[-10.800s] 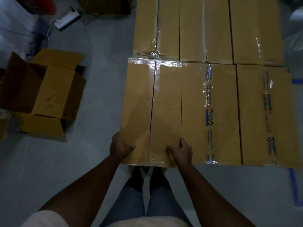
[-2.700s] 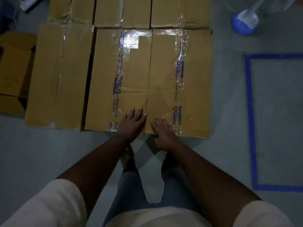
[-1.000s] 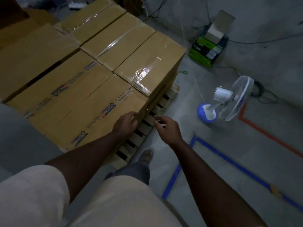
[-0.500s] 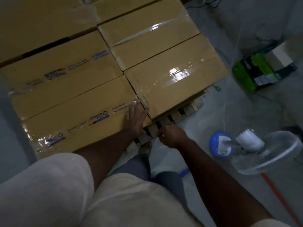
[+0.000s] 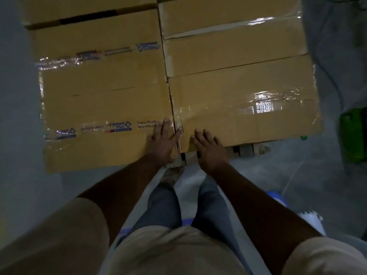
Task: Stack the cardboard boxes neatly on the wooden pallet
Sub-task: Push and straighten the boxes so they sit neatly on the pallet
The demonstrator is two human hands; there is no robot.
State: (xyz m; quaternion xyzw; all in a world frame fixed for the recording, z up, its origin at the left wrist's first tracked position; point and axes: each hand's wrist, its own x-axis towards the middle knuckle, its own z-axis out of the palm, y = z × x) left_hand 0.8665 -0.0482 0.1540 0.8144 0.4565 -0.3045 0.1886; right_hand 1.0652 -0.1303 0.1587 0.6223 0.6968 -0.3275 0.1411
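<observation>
Half a second ago the right hand (image 5: 211,150) hung curled below the box edge beside the pallet slats; now it lies flat, fingers straight, on the near corner of the right-hand box (image 5: 244,108) at 12 o'clock. The left hand (image 5: 162,140) stays spread on the printed-tape box (image 5: 103,116), just across the seam. The view now looks straight down; the fan (image 5: 311,221) sits at 4 o'clock, mostly out of frame.

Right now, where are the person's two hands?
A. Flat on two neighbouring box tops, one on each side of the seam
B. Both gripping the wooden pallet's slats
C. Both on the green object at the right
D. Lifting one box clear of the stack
A: the left hand lies flat on the printed-tape box and the right hand on the clear-taped box, with the seam between them.
</observation>
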